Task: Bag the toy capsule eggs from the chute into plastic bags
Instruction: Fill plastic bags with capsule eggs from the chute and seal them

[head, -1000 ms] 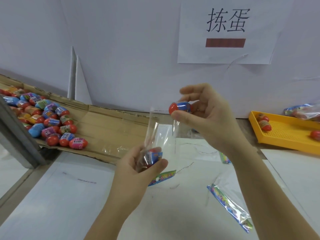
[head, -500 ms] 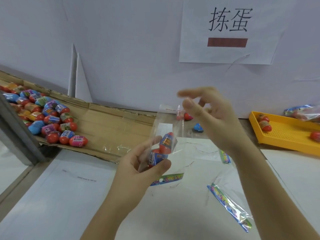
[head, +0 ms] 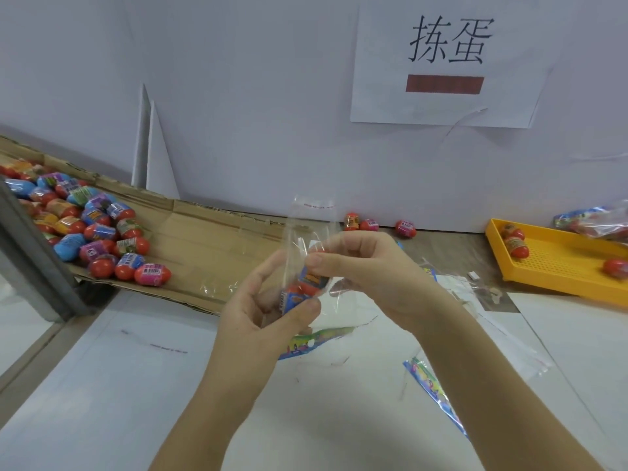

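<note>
left hand (head: 268,314): thumb and fingers curled round the bottom of the plastic bag (head: 307,226), bagged eggs (head: 306,283) inside
right hand (head: 367,270): pinches the bag mid-height, palm down
bag: upright, mouth at 12 o'clock
chute (head: 210,246): cardboard, 9 o'clock, loose eggs (head: 98,232) piled there
tray (head: 560,263): yellow, 3 o'clock
table (head: 102,385): white paper
sign (head: 445,59): wall, 1 o'clock
</note>
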Motion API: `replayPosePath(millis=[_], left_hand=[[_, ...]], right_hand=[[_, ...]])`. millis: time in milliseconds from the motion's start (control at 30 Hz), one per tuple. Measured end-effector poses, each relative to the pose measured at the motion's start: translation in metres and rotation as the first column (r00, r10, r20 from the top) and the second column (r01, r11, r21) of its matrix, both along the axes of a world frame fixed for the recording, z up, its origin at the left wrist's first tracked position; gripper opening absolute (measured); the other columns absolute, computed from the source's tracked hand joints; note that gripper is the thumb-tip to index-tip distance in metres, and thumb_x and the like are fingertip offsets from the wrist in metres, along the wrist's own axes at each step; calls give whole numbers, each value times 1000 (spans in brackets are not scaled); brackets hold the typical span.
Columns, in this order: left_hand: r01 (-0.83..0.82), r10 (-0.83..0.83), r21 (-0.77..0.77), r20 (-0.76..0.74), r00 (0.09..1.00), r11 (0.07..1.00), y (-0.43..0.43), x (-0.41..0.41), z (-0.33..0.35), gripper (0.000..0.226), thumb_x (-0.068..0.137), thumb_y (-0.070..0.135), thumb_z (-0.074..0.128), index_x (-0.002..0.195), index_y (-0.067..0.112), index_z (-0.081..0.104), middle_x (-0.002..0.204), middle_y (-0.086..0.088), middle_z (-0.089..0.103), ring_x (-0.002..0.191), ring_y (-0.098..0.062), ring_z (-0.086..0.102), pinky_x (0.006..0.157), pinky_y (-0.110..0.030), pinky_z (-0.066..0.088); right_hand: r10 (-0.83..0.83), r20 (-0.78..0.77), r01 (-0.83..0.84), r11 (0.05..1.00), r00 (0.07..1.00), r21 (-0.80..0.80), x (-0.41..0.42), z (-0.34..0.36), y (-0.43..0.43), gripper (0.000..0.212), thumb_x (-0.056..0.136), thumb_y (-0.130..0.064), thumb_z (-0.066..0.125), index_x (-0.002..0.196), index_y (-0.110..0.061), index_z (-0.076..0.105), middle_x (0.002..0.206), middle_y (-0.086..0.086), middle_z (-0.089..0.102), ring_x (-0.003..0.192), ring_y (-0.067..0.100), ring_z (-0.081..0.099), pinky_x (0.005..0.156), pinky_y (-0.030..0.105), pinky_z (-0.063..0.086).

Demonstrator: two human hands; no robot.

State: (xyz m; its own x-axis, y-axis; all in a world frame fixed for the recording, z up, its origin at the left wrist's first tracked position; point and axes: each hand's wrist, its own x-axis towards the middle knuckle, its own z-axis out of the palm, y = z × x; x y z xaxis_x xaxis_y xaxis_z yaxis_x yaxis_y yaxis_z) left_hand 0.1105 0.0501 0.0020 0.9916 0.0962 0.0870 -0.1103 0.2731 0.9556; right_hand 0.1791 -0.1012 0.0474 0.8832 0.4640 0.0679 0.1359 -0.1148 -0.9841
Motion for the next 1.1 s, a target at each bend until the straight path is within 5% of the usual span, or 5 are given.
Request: replayPosePath(millis=[433,600,733,900,1100], left_hand=[[-11,13,16,-152,988,1000,-6,2,-6,40,35,36,84,73,26,78,78,-3,76,68,-18,74,52,-20,54],[-65,57,-52,-156,986,996,0,5,-5,31,42,35,81,70,21,77,83,-11,76,69,-23,74,54,-25,57],[-85,78,-45,-133,988,995,-1,5,-6,34,44,36,79,75,23,79,84,-6,77,75,-21,75,57,-23,57],[-35,22,-83,-156,988,996,-2,7,-8,60,41,24,82,100,21,71,89,-2,78,75,-20,75,54,-21,56],[-8,0,-47,-175,985,999,-2,7,-8,76,38,25,84,112,24,65,95,1,77,80,-19,75,56,-22,57]], right_hand=[[-106,291,78,991,951,109,-6,-18,20,31,74,-24,80,103,-31,68,71,3,70,53,31,64,45,24,47],[-325,300,322,945,897,62,38,-29,-3,36,88,-43,59,123,-42,54,108,-11,65,95,10,62,77,23,49],[-236,585,616,487,776,-620,78,-68,-51,58,96,-15,48,148,-33,29,157,8,23,140,28,23,113,38,18],[-139,547,563,272,825,-780,95,-96,-80,44,98,-27,45,140,-37,43,152,-2,34,137,24,29,112,57,6],[-452,589,728,556,670,-402,85,-64,-68,30,93,-22,58,122,-24,60,114,2,58,100,22,56,100,40,38]])
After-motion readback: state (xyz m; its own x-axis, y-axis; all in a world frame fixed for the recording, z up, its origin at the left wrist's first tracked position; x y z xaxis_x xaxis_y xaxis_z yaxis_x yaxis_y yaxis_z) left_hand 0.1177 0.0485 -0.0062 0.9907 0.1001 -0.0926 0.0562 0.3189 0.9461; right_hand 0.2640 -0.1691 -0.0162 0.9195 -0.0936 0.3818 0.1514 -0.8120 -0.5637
